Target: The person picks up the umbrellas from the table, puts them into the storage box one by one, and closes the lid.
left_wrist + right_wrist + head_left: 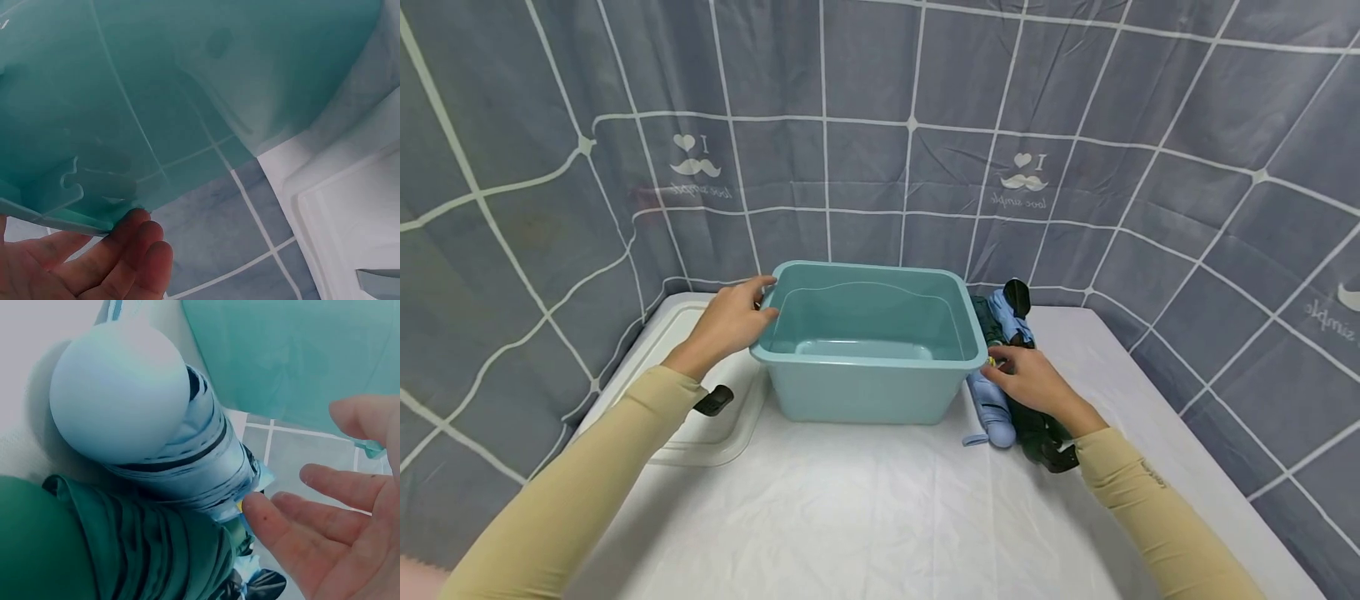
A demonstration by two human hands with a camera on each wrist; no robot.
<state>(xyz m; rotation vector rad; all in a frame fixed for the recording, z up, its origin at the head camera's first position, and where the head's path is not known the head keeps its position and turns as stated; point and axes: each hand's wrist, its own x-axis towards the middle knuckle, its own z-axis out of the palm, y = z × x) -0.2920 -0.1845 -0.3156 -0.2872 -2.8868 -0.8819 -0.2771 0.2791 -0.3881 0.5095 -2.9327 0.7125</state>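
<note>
A teal plastic storage bin (865, 392) stands upright on the white-covered table; its inside shows bare. My left hand (730, 325) grips its left rim, and in the left wrist view the fingers (119, 250) curl beneath that rim. Along the bin's right side lie a folded light blue umbrella (992, 412) and a folded dark green umbrella (1033, 433). My right hand (1033, 383) hovers over them near the bin's right rim. In the right wrist view its thumb and fingers are spread, holding nothing; the umbrella's rounded blue end (119, 394) is close by.
Left of the bin, partly behind my left arm, lies a white lid (688, 437). More blue and black bundled items (1007, 308) lie beyond the umbrellas. A grey checked curtain (865, 167) encloses the table's back and sides.
</note>
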